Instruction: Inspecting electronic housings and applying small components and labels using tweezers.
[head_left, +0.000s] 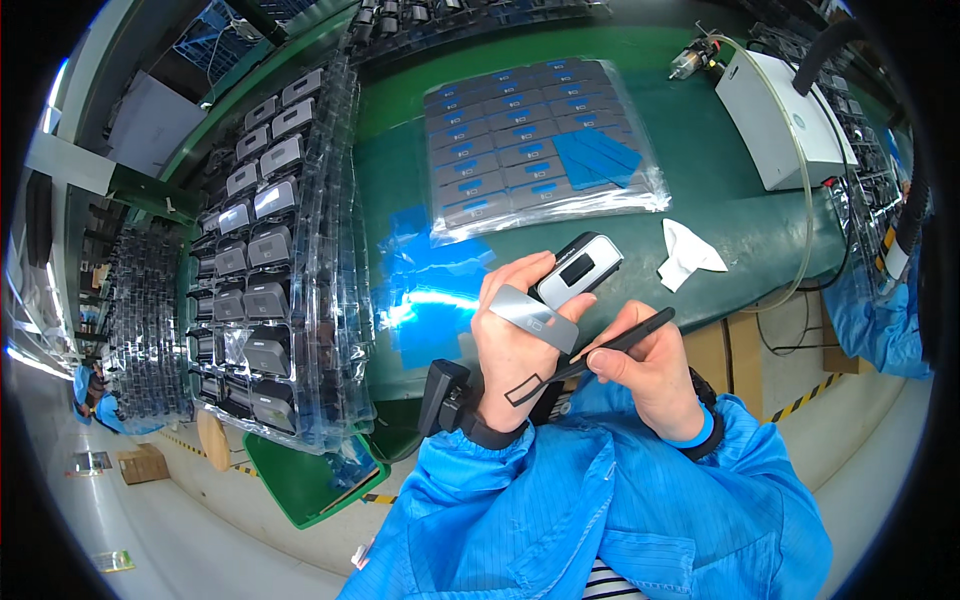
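Note:
My left hand [515, 340] holds a small grey device with a dark window [580, 268] above the green table's front edge. A grey flat sticker [535, 317] lies across the back of that hand, and a thin black outline piece [524, 390] hangs near the wrist. My right hand [650, 370] grips black tweezers [625, 342], whose tip points left toward the grey sticker. Both arms wear blue sleeves.
Stacked clear trays of grey devices [265, 260] fill the left side. A clear sheet of grey stickers with blue tabs [530, 150] lies behind, with blue film pieces [430, 290] in front. A white cloth [688, 252] and white box [775, 120] sit right. Another person's blue sleeve [880, 320] is far right.

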